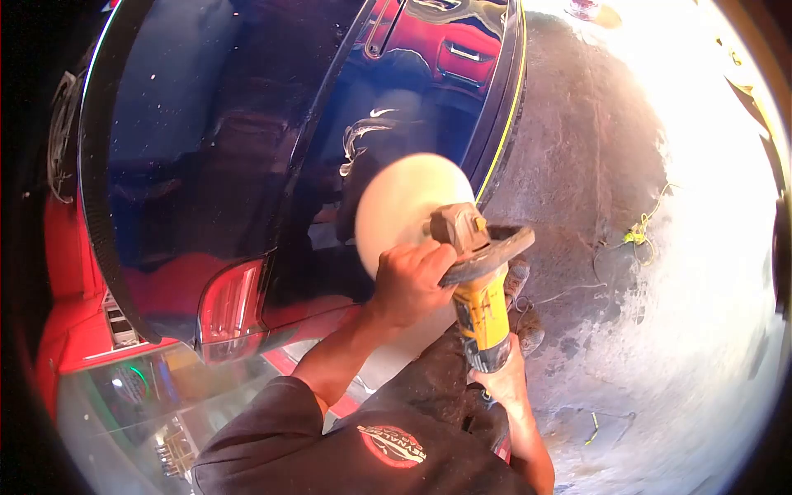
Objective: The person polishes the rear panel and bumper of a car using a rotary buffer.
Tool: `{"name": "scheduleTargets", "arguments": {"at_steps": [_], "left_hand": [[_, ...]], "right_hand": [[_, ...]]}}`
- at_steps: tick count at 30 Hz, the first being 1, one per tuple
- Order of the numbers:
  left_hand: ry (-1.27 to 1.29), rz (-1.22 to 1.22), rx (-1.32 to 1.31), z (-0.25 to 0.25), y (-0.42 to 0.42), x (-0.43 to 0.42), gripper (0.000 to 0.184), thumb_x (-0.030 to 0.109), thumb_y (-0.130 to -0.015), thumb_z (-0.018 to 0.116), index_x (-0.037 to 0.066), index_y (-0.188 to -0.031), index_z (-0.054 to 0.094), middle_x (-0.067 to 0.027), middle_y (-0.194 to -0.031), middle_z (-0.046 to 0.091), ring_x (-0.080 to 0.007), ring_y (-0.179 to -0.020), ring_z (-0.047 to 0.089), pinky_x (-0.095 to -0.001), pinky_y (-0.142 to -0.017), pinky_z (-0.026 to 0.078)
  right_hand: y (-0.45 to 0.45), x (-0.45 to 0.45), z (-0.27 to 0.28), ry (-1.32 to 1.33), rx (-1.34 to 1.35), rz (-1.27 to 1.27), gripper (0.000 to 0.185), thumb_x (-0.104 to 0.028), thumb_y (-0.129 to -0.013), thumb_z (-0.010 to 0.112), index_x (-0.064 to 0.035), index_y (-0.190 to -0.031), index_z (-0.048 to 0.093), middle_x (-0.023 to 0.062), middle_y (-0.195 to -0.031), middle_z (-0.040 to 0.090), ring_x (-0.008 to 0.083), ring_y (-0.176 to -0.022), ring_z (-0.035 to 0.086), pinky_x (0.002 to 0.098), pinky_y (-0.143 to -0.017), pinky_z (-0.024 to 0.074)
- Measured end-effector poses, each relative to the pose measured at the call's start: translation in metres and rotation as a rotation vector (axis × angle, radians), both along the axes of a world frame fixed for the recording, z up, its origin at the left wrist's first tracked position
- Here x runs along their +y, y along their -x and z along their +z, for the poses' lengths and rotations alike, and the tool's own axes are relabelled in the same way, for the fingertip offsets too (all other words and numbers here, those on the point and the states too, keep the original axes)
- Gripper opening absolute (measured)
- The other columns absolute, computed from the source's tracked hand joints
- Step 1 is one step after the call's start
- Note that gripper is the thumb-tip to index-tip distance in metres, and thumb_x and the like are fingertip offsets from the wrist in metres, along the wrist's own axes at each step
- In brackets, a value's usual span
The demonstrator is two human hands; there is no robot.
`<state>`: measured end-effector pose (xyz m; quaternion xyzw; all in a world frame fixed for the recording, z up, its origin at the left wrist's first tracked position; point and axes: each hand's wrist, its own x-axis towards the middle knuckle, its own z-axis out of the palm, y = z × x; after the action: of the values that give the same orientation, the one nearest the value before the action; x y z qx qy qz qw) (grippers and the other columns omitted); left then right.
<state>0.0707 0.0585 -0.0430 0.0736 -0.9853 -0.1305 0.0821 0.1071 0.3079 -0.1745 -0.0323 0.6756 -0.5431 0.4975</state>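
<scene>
"What sort of place is shown here?"

"A car-care workshop or detailing garage, by all signs. A glossy dark blue car body (pixel 198 124) with a red-and-clear tail light (pixel 233 305) is being worked on with a yellow-and-black handheld power polisher (pixel 485 318), fitted with a round cream-coloured pad (pixel 404 202)."

"Can anything else be cited?"

"Whitish curved streaks (pixel 360 139) are seen on the dark paint. The floor is made of stained, worn grey concrete (pixel 577 157), and a thin yellow-green cord (pixel 637 234) is strewn across it. On a dark short-sleeved work shirt (pixel 289 445), a round red-and-white emblem (pixel 392 446) is printed, in which the word 'CAR' can be read."
</scene>
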Motion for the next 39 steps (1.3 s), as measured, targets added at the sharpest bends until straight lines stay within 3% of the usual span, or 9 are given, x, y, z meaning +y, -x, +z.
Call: {"name": "scheduleTargets", "arguments": {"at_steps": [7,13,19,25,27,30,33,36,39], "left_hand": [[-0.014,-0.011,0.105,-0.001,0.051,-0.015,0.028,0.014,-0.074,0.081,0.009,-0.08,0.055,-0.011,-0.068,0.058,-0.0342,-0.064,0.066,-0.0457,-0.058,0.05],[0.021,-0.03,0.243,0.007,0.149,-0.057,0.029,0.014,-0.074,0.08,0.012,-0.101,0.067,-0.0088,-0.088,0.072,-0.0323,-0.08,0.073,-0.0454,-0.07,0.059],[0.138,0.009,0.242,0.019,0.207,-0.081,0.019,0.017,-0.077,0.077,0.011,-0.094,0.07,-0.011,-0.085,0.073,-0.0344,-0.08,0.074,-0.047,-0.072,0.059],[0.122,-0.026,0.27,0.023,0.138,-0.056,0.031,0.011,-0.076,0.082,0.011,-0.105,0.069,-0.0133,-0.084,0.072,-0.0355,-0.078,0.072,-0.044,-0.066,0.057],[0.111,-0.03,0.195,0.032,0.095,-0.037,0.027,0.012,-0.074,0.082,0.009,-0.097,0.068,-0.0119,-0.076,0.065,-0.0357,-0.071,0.068,-0.0465,-0.062,0.053],[0.092,-0.035,0.152,0.037,0.037,-0.012,0.02,0.012,-0.072,0.083,0.011,-0.085,0.068,-0.005,-0.068,0.055,-0.0272,-0.059,0.059,-0.0388,-0.052,0.039],[0.093,0.011,0.059,0.044,0.001,0.005,0.02,0.01,-0.072,0.084,0.012,-0.076,0.065,-0.0045,-0.065,0.05,-0.0259,-0.054,0.053,-0.0389,-0.052,0.036],[0.116,0.01,0.037,0.05,-0.001,0.008,0.029,0.017,-0.081,0.082,0.013,-0.073,0.055,-0.0027,-0.065,0.048,-0.0234,-0.054,0.054,-0.039,-0.052,0.039],[0.158,0.005,0.148,0.052,0.019,-0.005,0.029,0.017,-0.08,0.083,0.013,-0.074,0.055,-0.003,-0.065,0.048,-0.0236,-0.054,0.053,-0.0387,-0.052,0.039]], "right_hand": [[0.041,-0.011,0.003,0.036,0.059,-0.042,0.081,-0.004,-0.061,0.087,-0.0013,-0.133,0.049,0.0146,-0.117,0.07,0.0245,-0.112,0.068,0.0387,-0.101,0.0519],[0.148,-0.059,0.013,0.079,0.15,-0.07,0.07,-0.001,-0.057,0.084,0.0003,-0.121,0.056,0.0111,-0.106,0.07,0.0219,-0.102,0.067,0.0347,-0.095,0.0521],[0.195,-0.098,0.002,0.198,0.137,-0.149,0.067,0.002,-0.059,0.081,-0.0004,-0.122,0.056,0.0059,-0.104,0.068,0.0172,-0.098,0.065,0.0321,-0.09,0.0522],[0.157,-0.071,0.003,0.153,0.221,-0.032,0.073,-0.001,-0.06,0.085,-0.0022,-0.127,0.054,0.0081,-0.108,0.068,0.0198,-0.102,0.065,0.0344,-0.092,0.0524],[0.124,-0.05,-0.008,0.12,0.214,0.046,0.081,-0.007,-0.06,0.088,-0.0026,-0.131,0.051,0.0149,-0.114,0.069,0.0248,-0.11,0.068,0.039,-0.099,0.0522],[0.079,-0.023,0.003,0.072,0.154,0.13,0.083,-0.01,-0.061,0.09,-0.0035,-0.134,0.049,0.0184,-0.12,0.07,0.0297,-0.117,0.069,0.041,-0.1,0.0527],[0.044,-0.008,0.008,0.087,0.146,0.151,0.083,-0.012,-0.065,0.089,-0.0037,-0.137,0.048,0.019,-0.117,0.072,0.0321,-0.115,0.071,0.0413,-0.098,0.0542],[0.035,-0.002,0.007,0.094,0.114,0.152,0.084,-0.011,-0.065,0.088,-0.0034,-0.138,0.048,0.0203,-0.12,0.072,0.0314,-0.117,0.07,0.0412,-0.099,0.0537],[0.056,-0.023,0.011,0.094,0.213,0.11,0.084,-0.011,-0.065,0.088,-0.0026,-0.138,0.049,0.0214,-0.12,0.071,0.0307,-0.118,0.07,0.0403,-0.101,0.0526]]}}
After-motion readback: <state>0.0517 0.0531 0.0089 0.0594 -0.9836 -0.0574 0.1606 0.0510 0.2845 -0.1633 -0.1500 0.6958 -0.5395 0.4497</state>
